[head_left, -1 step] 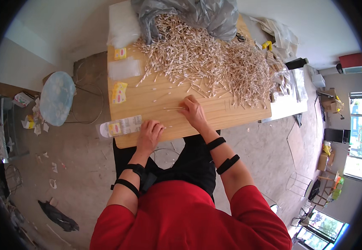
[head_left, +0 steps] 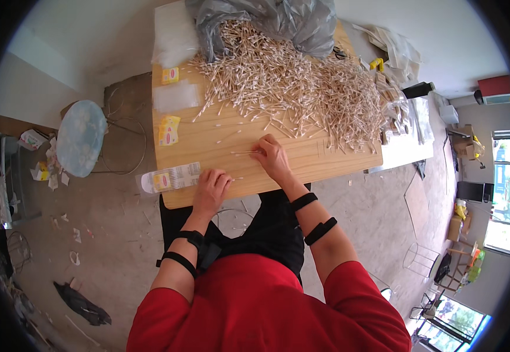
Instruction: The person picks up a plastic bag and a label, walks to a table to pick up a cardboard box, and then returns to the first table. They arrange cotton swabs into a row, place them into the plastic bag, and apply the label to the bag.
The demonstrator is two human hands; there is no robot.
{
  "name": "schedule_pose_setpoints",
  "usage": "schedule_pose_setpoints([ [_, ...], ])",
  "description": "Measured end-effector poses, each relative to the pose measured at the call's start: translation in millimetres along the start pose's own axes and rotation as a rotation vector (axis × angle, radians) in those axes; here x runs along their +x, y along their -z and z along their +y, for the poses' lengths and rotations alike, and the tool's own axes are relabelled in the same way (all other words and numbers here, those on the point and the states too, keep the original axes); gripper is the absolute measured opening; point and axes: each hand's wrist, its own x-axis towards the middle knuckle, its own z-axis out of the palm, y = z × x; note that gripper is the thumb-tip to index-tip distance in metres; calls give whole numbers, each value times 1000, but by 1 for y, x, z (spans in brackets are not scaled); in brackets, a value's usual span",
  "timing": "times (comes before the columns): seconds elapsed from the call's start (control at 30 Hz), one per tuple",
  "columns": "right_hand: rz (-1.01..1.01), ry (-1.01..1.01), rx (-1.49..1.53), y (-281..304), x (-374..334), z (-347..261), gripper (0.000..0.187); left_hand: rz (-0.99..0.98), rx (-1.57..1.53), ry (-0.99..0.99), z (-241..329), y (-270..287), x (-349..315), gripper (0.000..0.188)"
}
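Note:
My right hand (head_left: 271, 158) is closed in a pinch around a cotton swab (head_left: 240, 153), whose white tip points left just above the table. Lower and to the left, my left hand (head_left: 213, 186) rests at the table's near edge with its fingers curled together. A swab tip (head_left: 239, 178) pokes out to the right of those fingers; the rest of it is hidden. Against the left hand's other side lies a clear plastic bag (head_left: 181, 175) with a row of swabs and a yellow card inside. A large heap of loose cotton swabs (head_left: 290, 82) covers the far part of the table.
Yellow cards (head_left: 169, 130) and a stack of clear bags (head_left: 176, 97) lie along the wooden table's (head_left: 208, 138) left side. A grey plastic bag (head_left: 272, 20) sits behind the heap. A round stool (head_left: 82, 139) stands left of the table. Scraps litter the floor.

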Motion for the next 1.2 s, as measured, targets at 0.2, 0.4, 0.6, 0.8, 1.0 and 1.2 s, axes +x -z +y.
schedule_pose_setpoints([
  [0.2, -95, -50, -6, -28, -13, -24, 8, -4, 145, 40, 7, 3, 1, 44],
  [0.4, 242, 173, -75, -35, 48, -34, 13, -87, 170, 41, 0, -4, -2, 59],
  [0.6, -18, 194, -196, -38, 46, -2, 14, -78, 151, 52, 1, -6, 2, 61],
  [0.8, -32, 134, -37, -40, -17, -21, 14, -110, 151, 68, 2, 2, 1, 60],
  [1.0, 657, -174, -384, 27, 12, 12, 12, -127, 101, 38, 4, 4, 5, 56],
  [1.2, 243, -77, -362, 6, -4, 16, 9, -114, 95, 31, 3, 3, 4, 52],
])
